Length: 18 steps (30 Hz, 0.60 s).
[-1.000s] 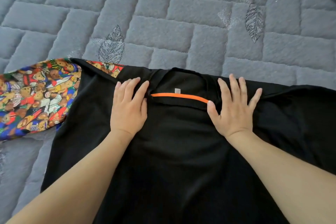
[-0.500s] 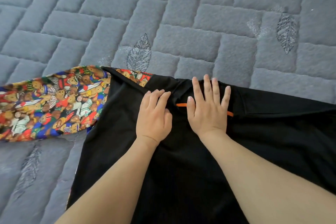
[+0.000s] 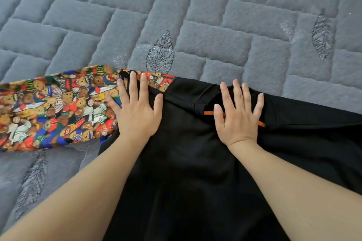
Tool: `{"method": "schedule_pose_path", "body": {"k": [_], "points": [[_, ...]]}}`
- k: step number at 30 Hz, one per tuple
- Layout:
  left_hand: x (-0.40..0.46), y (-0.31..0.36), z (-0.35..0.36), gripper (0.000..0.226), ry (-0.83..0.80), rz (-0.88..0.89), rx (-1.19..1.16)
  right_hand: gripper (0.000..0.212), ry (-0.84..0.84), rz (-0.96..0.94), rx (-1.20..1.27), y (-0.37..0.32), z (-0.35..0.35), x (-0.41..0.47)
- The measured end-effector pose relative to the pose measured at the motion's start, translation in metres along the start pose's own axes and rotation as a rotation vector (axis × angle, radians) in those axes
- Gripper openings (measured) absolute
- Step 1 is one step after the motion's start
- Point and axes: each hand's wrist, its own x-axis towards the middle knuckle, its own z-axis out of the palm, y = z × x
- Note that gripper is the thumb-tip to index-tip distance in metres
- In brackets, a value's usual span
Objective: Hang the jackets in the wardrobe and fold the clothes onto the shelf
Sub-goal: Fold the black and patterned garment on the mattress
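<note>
The quilt (image 3: 176,15) filled the frame. The black garment (image 3: 195,172) lay flat from centre to 5 o'clock, its bear-print part (image 3: 54,107) at 9. Both hands lay flat, fingers spread, gripping nothing: left hand (image 3: 137,115) on the shoulder seam, right hand (image 3: 238,119) over the orange loop (image 3: 261,124). Smoothing outward from the collar with even pressure would probably serve best.

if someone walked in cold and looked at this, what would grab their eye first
Probably the bright teddy-bear print fabric at the left, loud against the grey quilted mat it lies on. Next, the two hands pressed flat with spread fingers on the black garment that fills the lower middle: the left hand sits where black meets the print, and the right hand covers part of a thin orange strip near the collar.
</note>
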Motion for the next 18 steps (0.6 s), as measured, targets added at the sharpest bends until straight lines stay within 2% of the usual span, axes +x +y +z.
{"method": "schedule_pose_path", "body": {"k": [3, 7, 11, 14, 16, 18], "points": [[-0.001, -0.001, 0.007, 0.069, 0.017, 0.001, 0.013, 0.063, 0.004, -0.002, -0.013, 0.001, -0.004, 0.0], [-0.001, -0.002, 0.014, 0.068, 0.046, 0.016, 0.024, 0.057, 0.058, -0.179, 0.13, -0.027, -0.011, -0.01], [0.0, -0.001, 0.01, 0.064, 0.046, 0.02, -0.001, 0.06, 0.005, 0.053, 0.153, -0.093, 0.001, -0.037], [0.0, 0.0, 0.003, 0.062, 0.002, 0.009, -0.047, 0.061, -0.003, 0.078, 0.082, -0.099, 0.008, -0.041], [-0.001, 0.0, -0.008, 0.06, -0.032, 0.034, -0.157, 0.061, 0.004, 0.079, 0.078, -0.096, 0.011, -0.039], [-0.002, -0.008, -0.023, 0.057, -0.011, 0.025, -0.395, 0.061, 0.016, 0.089, 0.085, -0.099, 0.012, -0.039]]}}
